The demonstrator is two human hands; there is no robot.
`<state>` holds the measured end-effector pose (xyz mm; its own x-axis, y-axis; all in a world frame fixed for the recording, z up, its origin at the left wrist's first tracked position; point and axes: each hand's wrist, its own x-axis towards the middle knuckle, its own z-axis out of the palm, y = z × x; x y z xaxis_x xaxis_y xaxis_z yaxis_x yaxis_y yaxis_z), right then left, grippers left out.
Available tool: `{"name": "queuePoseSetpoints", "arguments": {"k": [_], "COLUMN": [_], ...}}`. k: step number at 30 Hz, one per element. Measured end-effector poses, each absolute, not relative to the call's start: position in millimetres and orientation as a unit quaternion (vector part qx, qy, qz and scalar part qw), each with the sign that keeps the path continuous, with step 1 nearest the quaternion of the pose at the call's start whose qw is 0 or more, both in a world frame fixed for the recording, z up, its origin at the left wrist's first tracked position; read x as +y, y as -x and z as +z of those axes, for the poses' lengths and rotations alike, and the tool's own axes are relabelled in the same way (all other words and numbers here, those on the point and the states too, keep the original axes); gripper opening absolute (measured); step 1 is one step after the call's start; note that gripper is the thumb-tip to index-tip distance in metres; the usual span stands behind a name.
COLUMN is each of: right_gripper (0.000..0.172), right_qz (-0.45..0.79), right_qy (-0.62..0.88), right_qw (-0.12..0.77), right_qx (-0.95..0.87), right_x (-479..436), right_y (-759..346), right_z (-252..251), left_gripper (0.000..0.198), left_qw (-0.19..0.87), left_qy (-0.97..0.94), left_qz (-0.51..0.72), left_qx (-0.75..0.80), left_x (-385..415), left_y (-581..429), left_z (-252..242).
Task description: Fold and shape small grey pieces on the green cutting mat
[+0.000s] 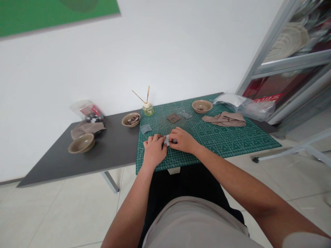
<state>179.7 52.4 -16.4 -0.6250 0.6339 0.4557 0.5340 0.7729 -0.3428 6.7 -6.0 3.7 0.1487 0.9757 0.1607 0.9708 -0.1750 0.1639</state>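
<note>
Head view is what I'm watching from here. The person's left hand (154,150) and right hand (182,140) sit close together, low on a green gridded cutting mat (248,144), both curled inward rather than open. Between them, touching the fingertips of both, is a small crumpled pale grey fabric scrap (167,140). As far as I can tell, both hands are pinching it. Just past it, under the right fingers, I see a small dark piece (175,141), too small for me to identify.

Farther up the mat, away from the hands, lie a brown fabric square (173,118) and two grey fabric squares (146,128) (186,114). A round beige bowl (202,106) and a folded tan cloth (224,119) lie toward the right side of the mat. A glass diffuser jar with two thin wooden sticks (148,109) stands at the mat's far edge.

On the dark grey table (111,151) to the left are a beige bowl holding dark pieces (130,119), an empty-looking beige bowl (81,143), a crumpled tan cloth (88,130) and a clear plastic tub (86,112).
</note>
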Motion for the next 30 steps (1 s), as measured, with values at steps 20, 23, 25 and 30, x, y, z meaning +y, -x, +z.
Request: {"name": "queuePoseSetpoints", "arguments": {"k": [20,23,25,30], "right_gripper": [0.005,0.007,0.01,0.014], "right_qz": [0.115,0.083,0.067,0.098], "right_qy": [0.295,0.36,0.4,0.369], "right_qw": [0.283,0.284,0.286,0.283], "right_qx": [-0.905,-0.885,-0.868,-0.88], "right_x": [54.5,55.5,54.2,50.9], "right_y": [-177.6,-175.9,-175.9,-179.5], "right_z": [-18.0,-19.3,-18.8,-16.0], "left_gripper": [0.034,0.034,0.035,0.037], "left_qw": [0.012,0.013,0.014,0.017], "left_qy": [-0.756,-0.755,-0.753,-0.75], "left_qz": [0.116,0.117,0.113,0.101], "left_qx": [0.644,0.645,0.648,0.654], "left_x": [-5.2,-4.7,-4.7,-5.2], "left_y": [-7.4,-6.9,-6.6,-7.0], "left_z": [4.3,3.3,3.2,4.9]}}
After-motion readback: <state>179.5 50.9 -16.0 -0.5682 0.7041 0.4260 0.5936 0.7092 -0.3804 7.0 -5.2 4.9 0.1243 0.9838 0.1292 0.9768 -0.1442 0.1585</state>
